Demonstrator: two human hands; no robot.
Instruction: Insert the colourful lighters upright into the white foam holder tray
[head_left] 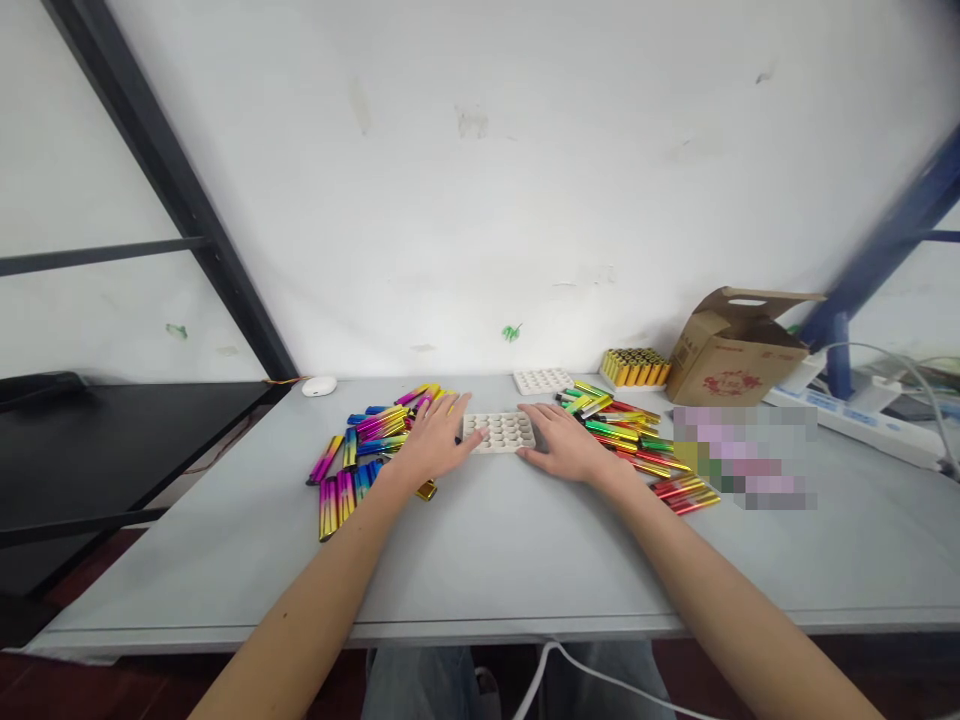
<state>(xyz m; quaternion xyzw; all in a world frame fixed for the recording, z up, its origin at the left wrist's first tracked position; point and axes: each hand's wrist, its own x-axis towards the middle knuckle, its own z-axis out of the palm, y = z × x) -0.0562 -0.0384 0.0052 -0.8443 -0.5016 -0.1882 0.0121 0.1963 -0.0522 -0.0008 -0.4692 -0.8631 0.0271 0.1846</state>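
A small white tray with rows of round holes [496, 432] lies on the table between my hands. My left hand [435, 440] is palm down at its left end, fingers stretched and spread, thumb over the tray's edge. My right hand [564, 442] has the tray's right end between its thumb and fingers. Beside and partly under my left hand lies a loose pile of shiny purple, blue and gold tubes [382, 425]. Close to my right hand is another pile of shiny red, green and gold tubes [634, 440]. What the left palm covers is hidden.
A second white holed tray [543, 381] lies near the wall. Gold tubes stand upright in a rack [637, 368], next to an open cardboard box [735, 350]. A white power strip [862, 420] is at right, a white case [319, 386] at back left. A blurred patch hides something at right.
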